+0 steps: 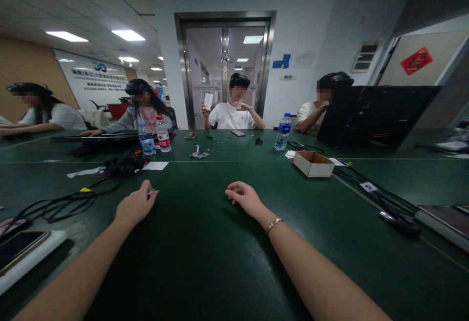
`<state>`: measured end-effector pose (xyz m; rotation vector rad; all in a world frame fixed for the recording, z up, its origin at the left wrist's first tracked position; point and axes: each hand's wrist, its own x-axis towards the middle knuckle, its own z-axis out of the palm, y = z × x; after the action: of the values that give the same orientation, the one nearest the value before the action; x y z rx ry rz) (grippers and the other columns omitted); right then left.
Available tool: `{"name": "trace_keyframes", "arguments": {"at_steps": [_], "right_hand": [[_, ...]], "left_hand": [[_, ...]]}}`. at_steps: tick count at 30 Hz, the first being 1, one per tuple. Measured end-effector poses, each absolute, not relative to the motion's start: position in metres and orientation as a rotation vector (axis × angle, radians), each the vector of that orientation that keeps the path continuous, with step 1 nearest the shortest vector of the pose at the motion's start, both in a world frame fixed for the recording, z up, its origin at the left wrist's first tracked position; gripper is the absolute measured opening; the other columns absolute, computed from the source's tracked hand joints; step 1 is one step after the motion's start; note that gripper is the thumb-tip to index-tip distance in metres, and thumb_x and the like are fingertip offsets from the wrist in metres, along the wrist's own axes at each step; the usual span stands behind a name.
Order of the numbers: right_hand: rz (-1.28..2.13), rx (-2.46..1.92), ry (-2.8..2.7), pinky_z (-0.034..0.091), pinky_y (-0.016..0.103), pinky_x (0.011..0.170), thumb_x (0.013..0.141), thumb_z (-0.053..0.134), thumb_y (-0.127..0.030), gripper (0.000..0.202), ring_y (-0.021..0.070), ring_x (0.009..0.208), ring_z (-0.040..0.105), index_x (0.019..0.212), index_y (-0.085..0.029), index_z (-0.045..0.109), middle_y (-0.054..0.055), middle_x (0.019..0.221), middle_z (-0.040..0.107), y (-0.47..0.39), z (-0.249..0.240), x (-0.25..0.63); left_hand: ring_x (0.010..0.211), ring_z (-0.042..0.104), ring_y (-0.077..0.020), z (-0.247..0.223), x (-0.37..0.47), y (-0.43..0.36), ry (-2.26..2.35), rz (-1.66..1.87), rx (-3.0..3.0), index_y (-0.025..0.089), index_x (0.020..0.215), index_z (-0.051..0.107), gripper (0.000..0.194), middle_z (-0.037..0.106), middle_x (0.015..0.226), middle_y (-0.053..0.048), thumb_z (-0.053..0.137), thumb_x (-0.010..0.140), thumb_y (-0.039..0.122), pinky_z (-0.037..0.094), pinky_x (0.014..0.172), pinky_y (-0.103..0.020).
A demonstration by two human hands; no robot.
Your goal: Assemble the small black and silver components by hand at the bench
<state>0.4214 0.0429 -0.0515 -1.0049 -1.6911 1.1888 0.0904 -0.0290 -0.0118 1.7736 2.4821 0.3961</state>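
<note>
My left hand (136, 204) is closed above the green table (198, 243). A small greyish object (151, 192) shows between its thumb and fingers, too small to name. Across from it, my right hand (246, 198) has its fingers curled in, with the thumb against them. Anything inside those fingers is hidden. A silver bracelet (274, 225) circles the right wrist. The two hands are apart from each other. Beyond the left hand lie a white sheet of paper (156, 165) and a tangle of black gear (124, 164).
Beyond my right hand stands an open cardboard box (313, 165). Bottles (283, 133) stand farther back. Black cables (69, 199) run along the left, others (373, 189) along the right. A phone (22, 247) lies near left. Several people wearing headsets sit around the table.
</note>
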Motion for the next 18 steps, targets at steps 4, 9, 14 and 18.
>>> {"name": "trace_keyframes", "arguments": {"at_steps": [4,9,14,18], "right_hand": [[1.192,-1.004,-1.682,0.043,0.022,0.056,0.076,0.065,-0.036,0.028,0.0081,0.054,0.054,0.093,-0.014,0.060,-0.002,0.068,0.061,0.043,-0.051,0.421],[1.215,-1.001,-1.656,0.044,0.023,0.059,0.078,0.063,-0.040,0.030,0.0090,0.055,0.056,0.092,-0.014,0.060,-0.001,0.068,0.061,0.038,-0.043,0.423],[1.048,-1.157,-1.745,0.047,0.027,0.065,0.085,0.050,-0.043,0.031,0.0134,0.066,0.060,0.094,-0.015,0.061,0.003,0.076,0.064,0.033,-0.026,0.462],[0.297,-1.638,-1.946,0.045,0.033,0.073,0.086,0.049,-0.037,0.026,0.0204,0.082,0.060,0.094,-0.018,0.065,0.009,0.089,0.067,0.019,-0.006,0.539]], "left_hand": [[0.093,0.063,-0.0371,-0.007,0.029,-0.052,2.671,0.192,1.554,0.012,0.109,0.048,0.056,0.065,0.104,-0.024,0.021,0.087,0.057,0.043,0.072,-0.040],[0.101,0.062,-0.0364,-0.001,-0.011,-0.065,2.746,-0.073,1.388,0.010,0.103,0.052,0.050,0.063,0.113,-0.026,0.017,0.090,0.043,0.042,0.077,-0.040],[0.103,0.062,-0.0359,0.004,-0.021,-0.067,2.787,-0.084,1.240,0.010,0.108,0.052,0.047,0.063,0.117,-0.025,0.031,0.085,0.046,0.044,0.075,-0.039],[0.098,0.063,-0.0372,-0.002,-0.034,-0.065,2.779,0.002,1.279,0.012,0.090,0.060,0.041,0.066,0.109,-0.025,0.028,0.086,0.037,0.043,0.075,-0.043]]}}
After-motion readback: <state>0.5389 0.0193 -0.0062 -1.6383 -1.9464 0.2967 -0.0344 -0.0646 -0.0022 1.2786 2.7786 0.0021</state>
